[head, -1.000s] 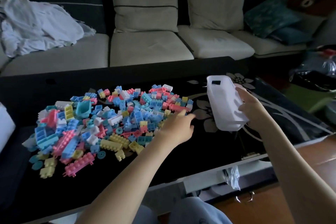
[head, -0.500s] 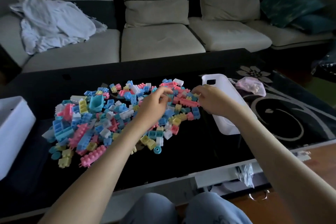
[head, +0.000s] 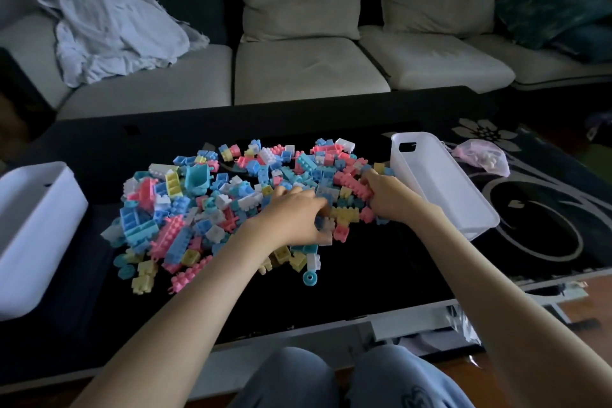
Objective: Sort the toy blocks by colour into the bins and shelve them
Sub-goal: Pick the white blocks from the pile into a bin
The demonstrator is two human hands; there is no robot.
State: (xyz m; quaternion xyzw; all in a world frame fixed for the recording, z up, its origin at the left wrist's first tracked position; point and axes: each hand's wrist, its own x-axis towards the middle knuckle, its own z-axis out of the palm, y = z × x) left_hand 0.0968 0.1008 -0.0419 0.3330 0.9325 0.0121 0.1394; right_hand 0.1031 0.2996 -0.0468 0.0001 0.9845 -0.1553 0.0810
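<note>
Toy blocks (head: 212, 209) in pink, blue, yellow and white lie heaped on the middle of the black table (head: 381, 258). My right hand (head: 392, 200) is at the end of the heap toward the table's right, its fingers curled round a cluster of pink blocks (head: 347, 181). My left hand (head: 291, 217) lies palm down at the table's middle, fingers bent in among the pieces; whether they hold any I cannot tell. An open white bin (head: 430, 172) stands toward the table's right end, just beside my right hand. A second white bin (head: 36, 225) sits at the table's left end. A teal wheel (head: 310, 278) lies toward the table's front edge. Behind the table, a crumpled cloth (head: 112, 33) lies on a sofa (head: 308, 73).
</note>
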